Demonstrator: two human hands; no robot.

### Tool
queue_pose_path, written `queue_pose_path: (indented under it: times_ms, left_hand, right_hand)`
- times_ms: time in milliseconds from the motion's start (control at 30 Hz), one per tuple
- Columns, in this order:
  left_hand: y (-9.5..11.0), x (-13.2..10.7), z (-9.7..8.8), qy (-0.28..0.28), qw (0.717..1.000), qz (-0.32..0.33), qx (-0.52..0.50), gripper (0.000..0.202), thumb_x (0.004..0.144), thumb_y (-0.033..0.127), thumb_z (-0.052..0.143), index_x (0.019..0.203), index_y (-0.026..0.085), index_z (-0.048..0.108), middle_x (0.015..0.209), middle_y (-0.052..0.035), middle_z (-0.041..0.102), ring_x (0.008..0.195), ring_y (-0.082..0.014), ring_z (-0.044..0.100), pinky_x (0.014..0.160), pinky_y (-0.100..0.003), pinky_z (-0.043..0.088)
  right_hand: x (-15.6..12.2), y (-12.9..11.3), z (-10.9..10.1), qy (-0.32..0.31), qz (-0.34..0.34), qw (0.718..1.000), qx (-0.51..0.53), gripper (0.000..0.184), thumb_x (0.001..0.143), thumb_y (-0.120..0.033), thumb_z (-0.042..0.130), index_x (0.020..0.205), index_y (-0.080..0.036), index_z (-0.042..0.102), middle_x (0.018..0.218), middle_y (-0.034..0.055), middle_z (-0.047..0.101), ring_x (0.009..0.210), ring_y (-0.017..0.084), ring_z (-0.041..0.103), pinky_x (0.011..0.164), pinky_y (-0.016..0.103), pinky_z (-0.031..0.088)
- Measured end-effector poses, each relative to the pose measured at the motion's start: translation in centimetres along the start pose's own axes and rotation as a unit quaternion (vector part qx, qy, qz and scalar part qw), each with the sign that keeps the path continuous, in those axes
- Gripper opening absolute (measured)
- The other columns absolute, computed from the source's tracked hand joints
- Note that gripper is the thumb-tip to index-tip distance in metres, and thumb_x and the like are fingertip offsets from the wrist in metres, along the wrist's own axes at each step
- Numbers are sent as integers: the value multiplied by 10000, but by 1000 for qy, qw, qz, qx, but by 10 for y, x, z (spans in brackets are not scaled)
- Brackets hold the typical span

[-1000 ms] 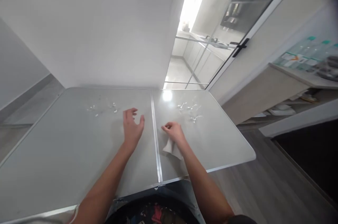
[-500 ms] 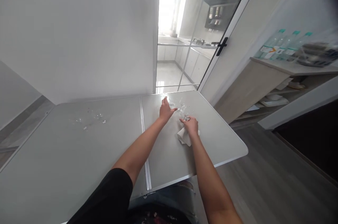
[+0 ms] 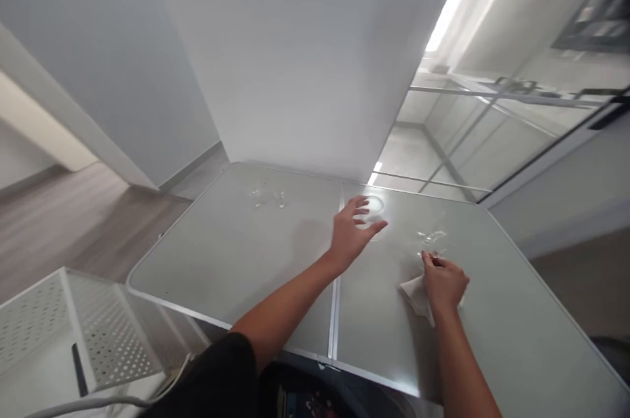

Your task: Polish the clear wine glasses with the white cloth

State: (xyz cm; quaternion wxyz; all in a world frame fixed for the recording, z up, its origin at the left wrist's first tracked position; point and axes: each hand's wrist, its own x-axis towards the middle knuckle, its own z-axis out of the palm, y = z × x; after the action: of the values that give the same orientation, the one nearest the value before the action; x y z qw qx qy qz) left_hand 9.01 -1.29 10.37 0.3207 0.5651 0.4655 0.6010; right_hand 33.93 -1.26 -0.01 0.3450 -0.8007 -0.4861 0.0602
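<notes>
My left hand (image 3: pixel 355 232) hovers over the table near its metal seam, fingers spread, nothing in them. A bright round patch (image 3: pixel 375 203) shows just beyond its fingers; I cannot tell a reflection from a clear object. My right hand (image 3: pixel 445 281) is closed in a pinch above a folded white cloth (image 3: pixel 419 296). Something small and clear glints at its fingertips, too blurred to name. Clear shiny pieces (image 3: pixel 432 236) lie just past that hand. Farther left on the table, small transparent bits (image 3: pixel 281 200) with white specks are scattered.
The grey table (image 3: pixel 236 241) has a metal rim and stands against a white wall (image 3: pixel 295 77). A glass door (image 3: pixel 457 149) is behind its right part. At the lower left stands a white perforated cabinet (image 3: pixel 108 339) with a cable (image 3: pixel 113 399) beside it.
The view has swung left, bringing the cabinet into sight. My left hand has moved away from the clear pieces toward the seam, its fingers spread. My right hand stays pinched by the cloth.
</notes>
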Motion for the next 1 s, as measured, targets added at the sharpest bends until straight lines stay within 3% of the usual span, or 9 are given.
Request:
queue_pose_path:
  times_ms: [67, 200, 300, 400, 567, 767, 900, 1000]
  left_hand:
    - [3, -16, -59, 73, 996, -5, 46, 644, 763, 367, 826, 1331, 265, 537, 1292, -108, 645, 1080, -226, 681, 740, -300, 627]
    - [-14, -24, -159, 203, 965, -12, 167, 575, 784, 336, 798, 1303, 260, 560, 1316, -96, 628, 1108, -240, 662, 734, -336, 656]
    - [-31, -24, -209, 252, 943, -19, 217, 576, 800, 323, 777, 1322, 263, 542, 1315, -90, 632, 1094, -232, 669, 749, -344, 657]
    - [-45, -28, -244, 274, 936, -37, 216, 566, 806, 312, 762, 1321, 265, 532, 1299, -85, 640, 1091, -227, 674, 757, -344, 651]
    - [-62, -32, -271, 282, 934, -57, 211, 572, 801, 325, 759, 1322, 263, 531, 1282, -92, 649, 1064, -225, 681, 773, -361, 644]
    - [-73, -24, -271, 275, 935, -51, 218, 579, 795, 337, 761, 1321, 265, 530, 1276, -93, 649, 1070, -227, 674, 772, -358, 639]
    - [-72, -18, -273, 257, 938, -48, 229, 631, 759, 352, 781, 1326, 271, 515, 1276, -100, 639, 1066, -241, 671, 760, -367, 633]
    - [-65, -26, -275, 280, 926, -45, 248, 734, 678, 388, 820, 1321, 243, 495, 1301, -120, 593, 1054, -258, 657, 714, -360, 620]
  right_hand:
    - [-21, -37, 13, -29, -77, 996, 35, 413, 850, -496, 582, 919, -170, 825, 922, 171, 787, 906, 346, 737, 807, 394, 532]
    - [-83, -146, 56, -228, -191, 949, 106, 362, 886, -476, 578, 860, -206, 818, 852, 103, 795, 820, 274, 747, 762, 311, 527]
    - [-128, -221, 95, -310, -208, 918, 134, 293, 879, -421, 622, 820, -206, 811, 809, 87, 790, 770, 243, 743, 717, 276, 512]
    - [-159, -267, 124, -325, -231, 912, 99, 266, 862, -414, 665, 774, -203, 801, 796, 102, 785, 761, 244, 738, 688, 272, 495]
    - [-180, -291, 148, -328, -231, 915, 51, 243, 863, -424, 684, 820, -213, 797, 820, 97, 783, 786, 227, 731, 689, 257, 483]
    - [-185, -298, 156, -337, -236, 910, 58, 221, 878, -400, 678, 854, -212, 792, 810, 91, 771, 808, 236, 724, 701, 266, 470]
    - [-187, -290, 140, -349, -214, 908, 88, 286, 801, -372, 761, 1048, -227, 757, 776, 39, 755, 793, 212, 710, 712, 255, 470]
    - [-167, -252, 112, -320, -191, 920, 119, 438, 786, -382, 772, 1200, -266, 685, 752, -13, 731, 784, 187, 698, 733, 249, 480]
